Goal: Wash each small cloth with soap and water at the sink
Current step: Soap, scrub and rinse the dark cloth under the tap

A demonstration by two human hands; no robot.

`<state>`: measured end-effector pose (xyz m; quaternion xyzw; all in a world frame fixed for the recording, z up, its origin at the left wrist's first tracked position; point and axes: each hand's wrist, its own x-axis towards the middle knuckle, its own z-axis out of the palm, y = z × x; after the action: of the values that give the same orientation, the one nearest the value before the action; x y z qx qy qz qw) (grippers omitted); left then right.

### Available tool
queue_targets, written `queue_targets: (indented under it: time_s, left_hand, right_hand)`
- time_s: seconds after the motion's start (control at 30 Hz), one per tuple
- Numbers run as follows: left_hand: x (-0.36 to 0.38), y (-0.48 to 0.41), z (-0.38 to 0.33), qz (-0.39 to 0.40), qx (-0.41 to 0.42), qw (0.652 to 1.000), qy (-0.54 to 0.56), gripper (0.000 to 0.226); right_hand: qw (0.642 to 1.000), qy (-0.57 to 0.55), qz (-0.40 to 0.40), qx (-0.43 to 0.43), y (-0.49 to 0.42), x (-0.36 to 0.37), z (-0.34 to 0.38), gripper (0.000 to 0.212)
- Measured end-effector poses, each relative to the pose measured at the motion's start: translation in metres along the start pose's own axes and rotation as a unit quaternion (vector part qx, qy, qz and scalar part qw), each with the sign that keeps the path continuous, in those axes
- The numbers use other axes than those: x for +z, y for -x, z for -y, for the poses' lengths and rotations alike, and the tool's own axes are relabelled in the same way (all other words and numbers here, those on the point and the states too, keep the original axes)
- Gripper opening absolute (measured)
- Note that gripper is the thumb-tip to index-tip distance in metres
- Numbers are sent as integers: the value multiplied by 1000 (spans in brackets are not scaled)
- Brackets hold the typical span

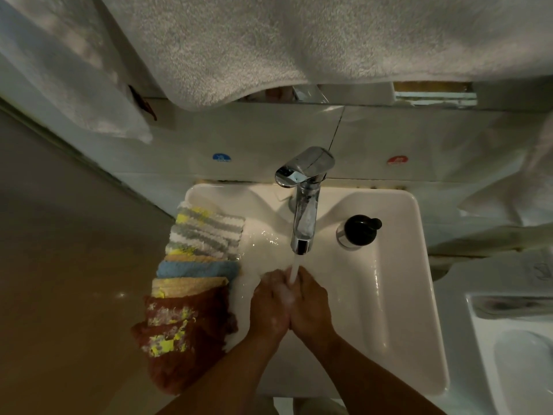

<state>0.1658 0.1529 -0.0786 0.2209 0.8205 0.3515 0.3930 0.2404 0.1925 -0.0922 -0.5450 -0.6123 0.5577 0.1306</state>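
Note:
Water runs from the chrome faucet (304,205) into the white sink (398,265). My left hand (270,304) and my right hand (309,304) are pressed together under the stream, with white lather between them. No cloth shows in either hand. Several small cloths lie overlapped along the sink's left rim: a grey, white and yellow striped one (206,229) farthest, then a blue one (197,269), a yellow one (185,287) and a dark red one (182,333) nearest. A soap dispenser (359,233) with a black pump top stands right of the faucet.
Large white towels (269,40) hang above the sink, close to the faucet handle. A tan wall or door (59,280) runs along the left. Another white fixture (508,339) stands at the right.

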Motion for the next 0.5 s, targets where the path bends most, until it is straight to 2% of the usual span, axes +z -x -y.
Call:
queue_targets:
  time_s: [0.07, 0.13, 0.2, 0.23, 0.3, 0.37, 0.4, 0.5]
  left_hand:
    - [0, -5, -5, -11, -4, 995, -102, 30]
    - [0, -8, -4, -20, -9, 994, -104, 30]
    - [1, -5, -2, -24, -25, 997, 63, 31]
    - [2, -2, -2, -15, -48, 988, 148, 28]
    - [4, 2, -1, 13, -53, 977, 207, 22]
    - [4, 7, -1, 9, -34, 977, 212, 22]
    - [4, 8, -3, -2, -32, 980, 196, 19]
    - [3, 8, -5, -35, -16, 994, 105, 18]
  right_hand:
    - [997, 79, -8, -7, -1, 1, -3, 39]
    - [994, 102, -25, -10, -1, 3, 0, 47]
    - [997, 28, -66, 10, 1, 1, 7, 39]
    - [997, -11, -81, 14, 2, -2, 7, 33]
    - [993, -104, -53, 9, 5, -7, 9, 18]
    - [989, -148, 10, 6, 7, -8, 5, 17]
    - [991, -130, 19, -7, 8, -8, 3, 17]
    - [997, -56, -3, -58, 7, -9, 4, 18]
